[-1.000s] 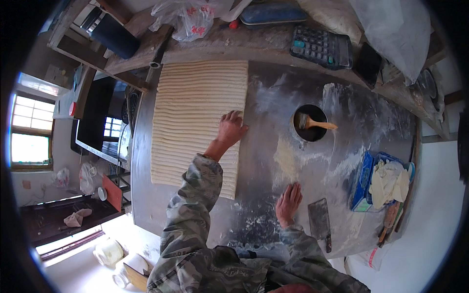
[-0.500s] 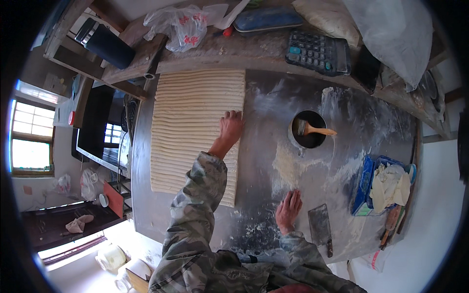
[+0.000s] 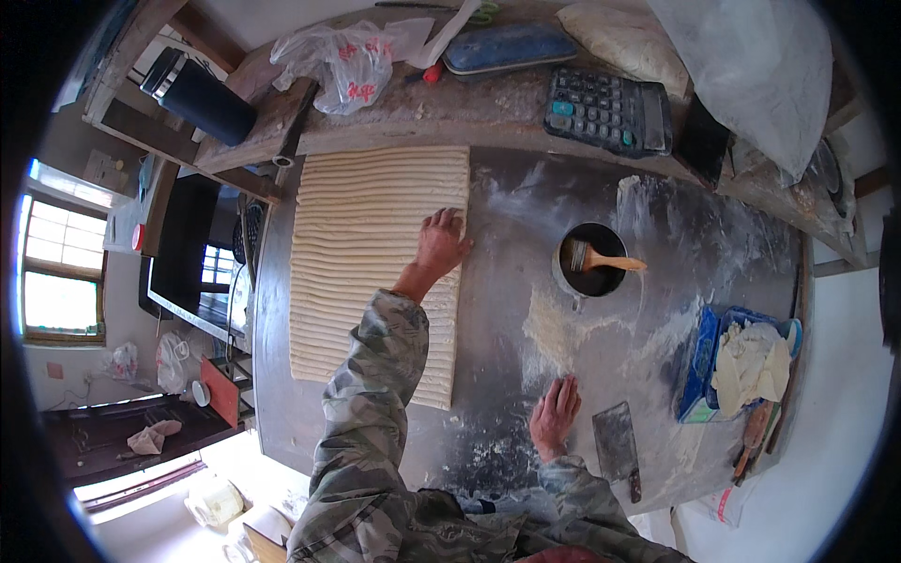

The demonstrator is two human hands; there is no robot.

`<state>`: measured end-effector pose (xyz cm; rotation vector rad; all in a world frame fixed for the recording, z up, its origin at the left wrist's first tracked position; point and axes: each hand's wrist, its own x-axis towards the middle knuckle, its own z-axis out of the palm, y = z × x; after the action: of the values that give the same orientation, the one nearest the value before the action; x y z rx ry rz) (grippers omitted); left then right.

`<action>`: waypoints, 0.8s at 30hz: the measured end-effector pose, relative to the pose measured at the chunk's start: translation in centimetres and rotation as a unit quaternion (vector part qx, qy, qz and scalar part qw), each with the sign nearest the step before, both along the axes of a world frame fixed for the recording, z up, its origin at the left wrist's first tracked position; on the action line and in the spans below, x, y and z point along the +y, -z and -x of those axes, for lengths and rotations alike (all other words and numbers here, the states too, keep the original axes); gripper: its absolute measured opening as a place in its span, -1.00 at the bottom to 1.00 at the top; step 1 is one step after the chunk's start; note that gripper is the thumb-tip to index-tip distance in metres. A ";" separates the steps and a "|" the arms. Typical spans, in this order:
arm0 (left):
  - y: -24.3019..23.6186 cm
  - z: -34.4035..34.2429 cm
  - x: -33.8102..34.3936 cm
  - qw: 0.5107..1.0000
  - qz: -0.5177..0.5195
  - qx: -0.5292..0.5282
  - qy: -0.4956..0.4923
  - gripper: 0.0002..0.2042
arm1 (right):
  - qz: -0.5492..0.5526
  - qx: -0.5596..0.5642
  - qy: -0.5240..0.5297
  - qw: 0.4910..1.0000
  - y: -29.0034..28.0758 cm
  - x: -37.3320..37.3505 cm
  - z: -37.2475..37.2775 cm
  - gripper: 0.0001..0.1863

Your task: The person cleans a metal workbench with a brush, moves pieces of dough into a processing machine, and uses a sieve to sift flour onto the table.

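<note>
Long pale dough strips (image 3: 366,272) lie side by side in a broad sheet on the dark floured table. On the sheet's right edge rests my left hand (image 3: 441,246), fingers slightly bent over the strip ends and thumb apart toward the bare table. Whether the fingertips grip any dough is hidden. My right hand (image 3: 556,419) lies on the tabletop with fingers stretched out, holding nothing. Just to its right is a dough cutter with a broad dark blade (image 3: 616,441). Beyond the right hand, loose flour (image 3: 554,328) is spread over the table.
A dark round pot (image 3: 587,281) holds a wooden-handled brush (image 3: 610,262). At the right stands a blue box (image 3: 699,366) with crumpled pale sheets. Along the back, a wooden shelf (image 3: 422,122) carries a calculator (image 3: 608,111), a plastic bag (image 3: 338,66) and a black flask (image 3: 202,98).
The view has shifted slightly, so the table sits a little lower in the picture. My left hand stays at the dough's right edge, its thumb showing more. My right hand keeps its place.
</note>
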<state>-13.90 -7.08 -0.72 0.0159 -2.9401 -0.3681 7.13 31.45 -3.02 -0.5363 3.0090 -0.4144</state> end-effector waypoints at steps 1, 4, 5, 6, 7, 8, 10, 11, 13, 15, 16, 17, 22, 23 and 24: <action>0.0 0.2 -0.2 1.000 -0.010 -0.004 -0.010 -0.49 | 0.001 -0.002 -0.002 1.000 -0.1 0.0 0.0 -0.39; 0.0 1.3 -0.5 0.999 -0.026 -0.007 -0.043 -0.54 | -0.003 -0.007 -0.002 1.000 -0.2 0.0 0.1 -0.39; 0.0 1.8 -0.2 0.998 -0.022 0.000 -0.056 -0.55 | -0.007 -0.008 0.000 1.000 -0.2 -0.1 0.1 -0.39; 0.0 2.3 0.0 0.997 -0.018 0.006 -0.068 -0.57 | -0.012 -0.008 0.002 1.000 -0.2 -0.1 0.0 -0.39; -0.1 2.6 0.2 0.997 -0.010 -0.002 -0.079 -0.58 | -0.011 -0.006 -0.001 1.000 -0.1 -0.1 0.1 -0.39; -0.1 3.0 0.4 0.996 -0.002 -0.010 -0.090 -0.58 | -0.009 -0.003 -0.004 1.000 -0.1 0.0 0.1 -0.39; 0.0 3.7 0.4 0.994 0.011 -0.026 -0.102 -0.60 | -0.009 -0.003 -0.005 1.000 -0.1 0.0 0.1 -0.39; 0.2 4.0 0.3 0.994 0.015 -0.034 -0.104 -0.61 | -0.010 -0.006 -0.004 1.000 -0.1 -0.1 0.2 -0.39; 0.5 4.3 0.2 0.993 0.022 -0.045 -0.109 -0.62 | -0.009 -0.009 -0.003 1.000 -0.1 -0.1 0.2 -0.39; 0.7 4.4 0.1 0.991 0.026 -0.051 -0.118 -0.64 | -0.005 -0.011 -0.004 1.000 -0.1 -0.1 0.2 -0.39; 0.4 4.7 0.2 0.992 0.028 -0.056 -0.110 -0.64 | -0.004 -0.012 -0.002 1.000 0.0 0.0 0.2 -0.38; 0.1 4.9 0.3 0.992 0.029 -0.062 -0.102 -0.64 | -0.003 -0.013 -0.001 1.000 0.1 0.1 0.2 -0.38; 0.7 5.3 -1.1 0.996 0.075 0.043 -0.026 -0.58 | -0.006 -0.018 -0.005 1.000 -0.1 0.0 0.1 -0.38; 0.8 5.4 -1.2 0.998 0.054 0.024 -0.021 -0.56 | -0.006 -0.018 -0.006 1.000 -0.1 0.0 0.1 -0.38; 0.8 5.6 -1.4 0.999 0.032 0.005 -0.016 -0.55 | -0.006 -0.017 -0.006 1.000 -0.1 0.0 0.2 -0.38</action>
<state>-19.46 -8.48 -1.51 0.0529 -2.9370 -0.2674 6.93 31.43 -2.94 -0.5401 2.9723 -0.4011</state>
